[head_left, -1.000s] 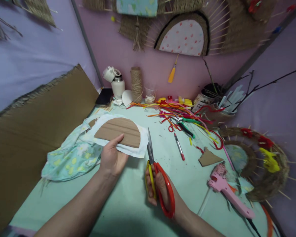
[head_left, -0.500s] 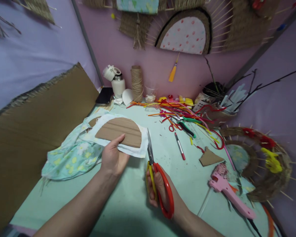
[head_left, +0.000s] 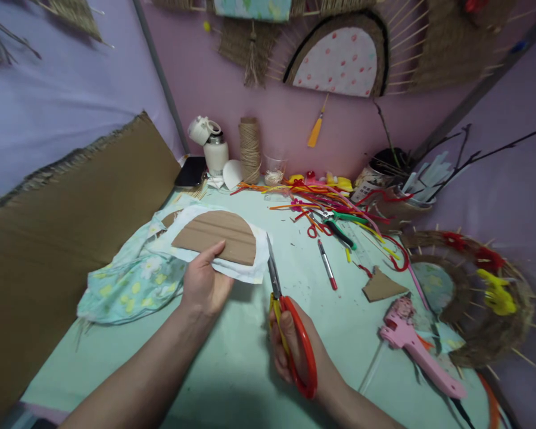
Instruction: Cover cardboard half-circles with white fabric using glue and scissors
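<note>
My left hand (head_left: 208, 283) pinches a half-round piece of brown cardboard (head_left: 218, 235) together with the white fabric (head_left: 256, 268) under it, thumb on the cardboard's lower edge. The fabric stands out as a pale margin around the cardboard. Beside it to the left lies a crumpled mint floral cloth (head_left: 136, 289) with yellow and white flowers. In my right hand (head_left: 290, 345) are scissors (head_left: 274, 274) with one red and one yellow handle. Their blades point away from me, nearly closed, close to the fabric's right edge; whether they touch it I cannot tell.
A pink glue gun (head_left: 422, 351) lies at the right near a round twine wreath (head_left: 516, 310). A marker (head_left: 327, 265), green-handled pliers (head_left: 342, 232) and a cardboard scrap (head_left: 382, 286) lie mid-table. Behind are pipe cleaners (head_left: 304, 190), a twine spool (head_left: 249, 152) and a white bottle (head_left: 215, 156).
The scissors' handles have drawn closer together, and my right hand has shifted slightly right. My left hand keeps the cardboard and fabric almost in place. The view has tilted a little.
</note>
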`<state>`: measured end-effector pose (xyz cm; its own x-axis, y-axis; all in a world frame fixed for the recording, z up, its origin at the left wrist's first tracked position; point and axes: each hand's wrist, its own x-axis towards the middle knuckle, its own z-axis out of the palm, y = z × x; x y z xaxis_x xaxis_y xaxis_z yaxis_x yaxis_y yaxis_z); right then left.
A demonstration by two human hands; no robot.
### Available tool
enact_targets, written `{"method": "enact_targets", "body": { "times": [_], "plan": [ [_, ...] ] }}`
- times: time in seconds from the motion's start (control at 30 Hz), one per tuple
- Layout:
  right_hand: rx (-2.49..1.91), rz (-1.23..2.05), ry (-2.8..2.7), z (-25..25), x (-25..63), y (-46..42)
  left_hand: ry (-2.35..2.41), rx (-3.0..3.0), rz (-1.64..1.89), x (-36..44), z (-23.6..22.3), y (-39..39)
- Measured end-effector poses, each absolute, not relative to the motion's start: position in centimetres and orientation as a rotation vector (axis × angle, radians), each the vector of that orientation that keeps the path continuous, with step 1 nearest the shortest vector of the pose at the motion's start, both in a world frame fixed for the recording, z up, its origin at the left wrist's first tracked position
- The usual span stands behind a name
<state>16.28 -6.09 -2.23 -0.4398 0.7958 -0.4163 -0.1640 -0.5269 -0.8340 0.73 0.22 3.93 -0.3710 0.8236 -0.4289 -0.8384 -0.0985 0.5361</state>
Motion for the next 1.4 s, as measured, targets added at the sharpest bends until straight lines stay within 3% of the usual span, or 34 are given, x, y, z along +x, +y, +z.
{"method": "enact_targets", "body": {
  "times": [1.4],
  "plan": [
    [-1.128, 1.895, -1.143, -1.75, 16.73, -5.66, 0.877, 0.081, 1.599, -0.15, 4.01, 0.1]
  ]
}}
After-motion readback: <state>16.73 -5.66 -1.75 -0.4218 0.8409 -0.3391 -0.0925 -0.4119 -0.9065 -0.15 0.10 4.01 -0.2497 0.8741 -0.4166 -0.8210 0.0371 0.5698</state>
